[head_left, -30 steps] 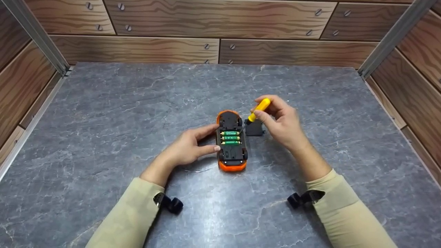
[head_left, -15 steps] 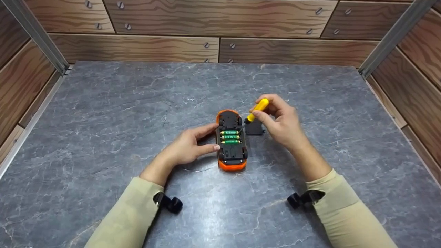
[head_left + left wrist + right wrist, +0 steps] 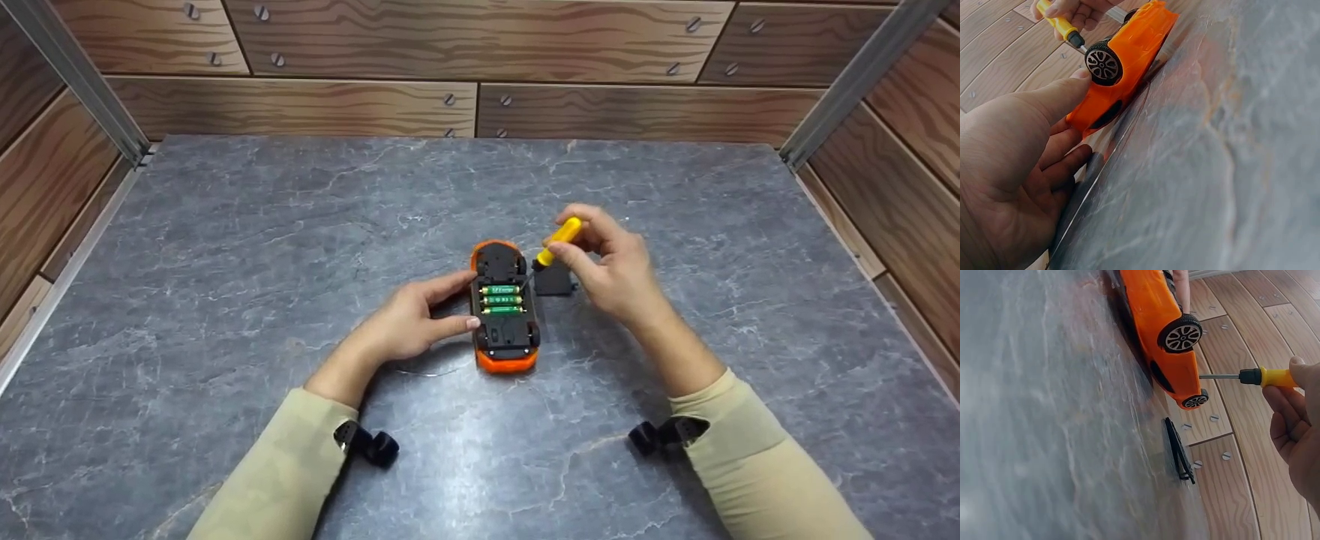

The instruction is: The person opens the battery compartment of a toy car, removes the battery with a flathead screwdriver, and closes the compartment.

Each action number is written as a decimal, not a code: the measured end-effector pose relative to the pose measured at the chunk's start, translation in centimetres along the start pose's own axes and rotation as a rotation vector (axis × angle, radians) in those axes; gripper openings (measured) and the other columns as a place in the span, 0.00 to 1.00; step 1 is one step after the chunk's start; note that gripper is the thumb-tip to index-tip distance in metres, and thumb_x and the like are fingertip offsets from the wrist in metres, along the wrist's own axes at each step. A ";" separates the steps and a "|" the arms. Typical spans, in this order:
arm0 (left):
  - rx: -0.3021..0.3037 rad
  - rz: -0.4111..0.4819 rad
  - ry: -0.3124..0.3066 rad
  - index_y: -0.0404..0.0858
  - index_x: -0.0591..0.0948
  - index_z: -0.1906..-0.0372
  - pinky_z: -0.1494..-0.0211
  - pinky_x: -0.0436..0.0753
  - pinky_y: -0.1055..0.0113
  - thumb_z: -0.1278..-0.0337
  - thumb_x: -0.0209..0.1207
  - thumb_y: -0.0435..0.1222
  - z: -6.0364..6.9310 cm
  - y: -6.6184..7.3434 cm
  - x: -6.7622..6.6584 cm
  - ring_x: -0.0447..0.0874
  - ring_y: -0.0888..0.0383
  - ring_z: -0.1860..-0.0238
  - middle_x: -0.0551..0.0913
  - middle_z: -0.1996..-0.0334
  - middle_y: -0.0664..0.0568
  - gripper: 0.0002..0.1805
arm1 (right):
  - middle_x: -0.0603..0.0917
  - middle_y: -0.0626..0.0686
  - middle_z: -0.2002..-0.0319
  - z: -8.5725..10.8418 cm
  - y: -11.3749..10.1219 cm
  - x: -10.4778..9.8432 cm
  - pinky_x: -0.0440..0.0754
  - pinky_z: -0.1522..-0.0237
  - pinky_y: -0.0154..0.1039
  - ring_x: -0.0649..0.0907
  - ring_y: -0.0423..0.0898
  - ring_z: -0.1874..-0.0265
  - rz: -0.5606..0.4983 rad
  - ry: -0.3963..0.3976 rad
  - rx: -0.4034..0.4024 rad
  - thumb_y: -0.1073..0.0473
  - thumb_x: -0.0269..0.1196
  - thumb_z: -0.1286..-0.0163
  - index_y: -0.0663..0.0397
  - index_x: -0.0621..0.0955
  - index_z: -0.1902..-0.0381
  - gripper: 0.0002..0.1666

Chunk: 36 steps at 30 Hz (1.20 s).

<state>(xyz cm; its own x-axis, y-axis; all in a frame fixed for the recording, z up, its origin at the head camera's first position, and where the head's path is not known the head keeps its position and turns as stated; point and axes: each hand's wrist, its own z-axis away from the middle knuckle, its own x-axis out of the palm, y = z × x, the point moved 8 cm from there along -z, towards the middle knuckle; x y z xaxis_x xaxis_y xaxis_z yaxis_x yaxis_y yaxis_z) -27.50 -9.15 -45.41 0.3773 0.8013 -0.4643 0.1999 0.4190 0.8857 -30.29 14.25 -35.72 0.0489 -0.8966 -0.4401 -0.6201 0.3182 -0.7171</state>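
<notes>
An orange toy car (image 3: pixel 507 363) lies upside down on the table, black underside up, with three green batteries (image 3: pixel 501 300) in its uncovered compartment. My left hand (image 3: pixel 405 321) holds the car's left side with thumb and fingers; in the left wrist view the thumb lies near a wheel (image 3: pixel 1103 64). My right hand (image 3: pixel 619 270) pinches a yellow-handled screwdriver (image 3: pixel 561 240), slanted down to the left. Its tip reaches the right end of the uppermost battery; whether they touch is too small to tell. The right wrist view shows the shaft (image 3: pixel 1220 376) going behind the car's side.
A black battery cover (image 3: pixel 553 280) lies on the table just right of the car, below the right hand. A thin silvery strand (image 3: pixel 427 373) lies left of the car's near end. Wood-patterned walls (image 3: pixel 480 45) bound the grey marbled table (image 3: pixel 262 225).
The screwdriver's handle has shifted slightly left and down, with the right hand still pinching it. The left hand and the car stay in place.
</notes>
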 end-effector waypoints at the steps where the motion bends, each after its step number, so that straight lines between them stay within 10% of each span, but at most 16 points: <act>1: 0.000 -0.001 0.002 0.44 0.70 0.19 0.19 0.63 0.60 0.33 0.72 0.46 0.0 0.0 0.0 0.67 0.56 0.23 0.72 0.24 0.51 0.41 | 0.92 0.53 0.64 -0.1 -0.1 0.0 0.83 0.67 0.31 0.87 0.57 0.69 0.004 -0.006 0.005 0.65 0.72 0.28 0.58 0.81 0.45 0.17; 19: -0.025 -0.022 -0.011 0.45 0.68 0.19 0.18 0.60 0.58 0.33 0.71 0.48 0.0 0.1 0.0 0.67 0.54 0.22 0.71 0.24 0.50 0.42 | 0.87 0.51 0.64 -0.9 -1.3 0.6 0.80 0.68 0.34 0.83 0.44 0.69 0.136 -0.161 0.101 0.64 0.71 0.27 0.55 0.82 0.53 0.08; 29: -0.018 -0.036 -0.021 0.45 0.68 0.18 0.17 0.59 0.57 0.32 0.71 0.48 0.0 0.4 0.0 0.65 0.55 0.22 0.71 0.23 0.51 0.42 | 0.90 0.56 0.61 -0.4 0.2 0.0 0.83 0.67 0.32 0.87 0.58 0.64 0.031 -0.118 0.229 0.65 0.69 0.25 0.59 0.81 0.51 0.09; 36: -0.031 -0.024 -0.024 0.44 0.67 0.18 0.17 0.59 0.57 0.32 0.71 0.49 0.0 0.2 0.1 0.66 0.55 0.22 0.71 0.23 0.51 0.42 | 0.91 0.59 0.57 -0.2 0.9 -0.1 0.89 0.60 0.35 0.91 0.48 0.60 -0.070 -0.095 0.251 0.67 0.69 0.26 0.62 0.80 0.51 0.10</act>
<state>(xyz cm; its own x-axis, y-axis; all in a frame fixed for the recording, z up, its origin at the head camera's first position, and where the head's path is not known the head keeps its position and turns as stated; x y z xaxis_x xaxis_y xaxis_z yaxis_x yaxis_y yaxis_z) -27.44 -9.04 -45.31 0.3947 0.7804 -0.4849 0.1810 0.4514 0.8738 -30.96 14.54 -36.21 0.1652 -0.8901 -0.4248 -0.3997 0.3333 -0.8539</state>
